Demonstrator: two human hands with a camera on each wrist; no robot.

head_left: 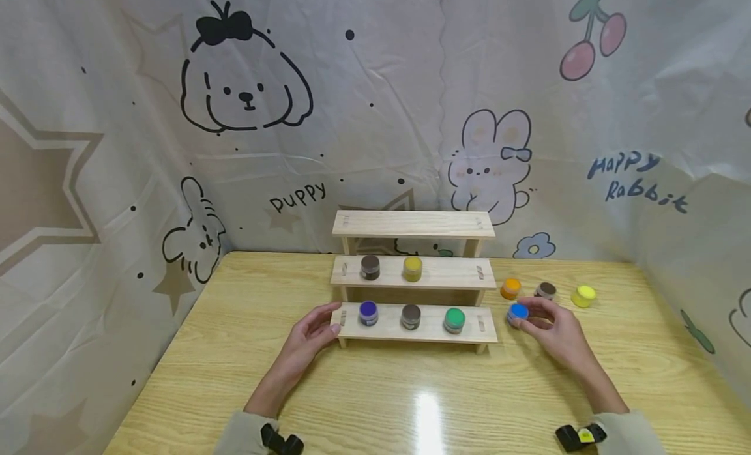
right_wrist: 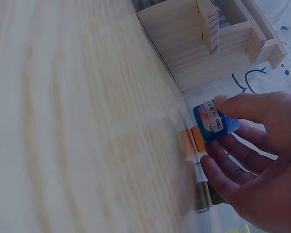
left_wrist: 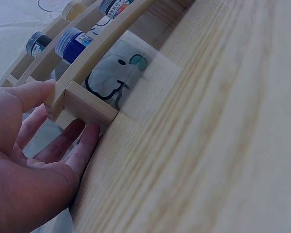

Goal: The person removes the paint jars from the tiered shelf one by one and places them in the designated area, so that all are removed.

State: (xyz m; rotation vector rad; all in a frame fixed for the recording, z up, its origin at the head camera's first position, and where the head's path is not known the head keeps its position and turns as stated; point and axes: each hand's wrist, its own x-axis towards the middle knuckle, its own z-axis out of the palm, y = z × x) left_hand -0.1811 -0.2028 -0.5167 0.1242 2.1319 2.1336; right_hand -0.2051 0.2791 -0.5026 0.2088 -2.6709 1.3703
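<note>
A three-tier wooden rack (head_left: 414, 224) stands at the back of the table. My left hand (head_left: 308, 336) grips the left end of its lowest step, the thumb on the edge and fingers (left_wrist: 86, 145) by the leg. Between thumb and fingers of my right hand (head_left: 554, 328) is a small blue paint jar (head_left: 517, 313), a label (right_wrist: 211, 117) on its side. On the lowest step sit a purple jar (head_left: 368, 313), a dark brown jar (head_left: 411, 317) and a green jar (head_left: 454, 320). The middle step bears another dark jar (head_left: 370, 267) and a dark yellow jar (head_left: 412, 268).
Right of the rack, an orange jar (head_left: 511, 287), a brown jar (head_left: 545, 290) and a bright yellow jar (head_left: 583, 296) stand on the wooden table (head_left: 375, 396), close behind my right hand. A printed curtain (head_left: 375, 142) hangs along the table's back and sides.
</note>
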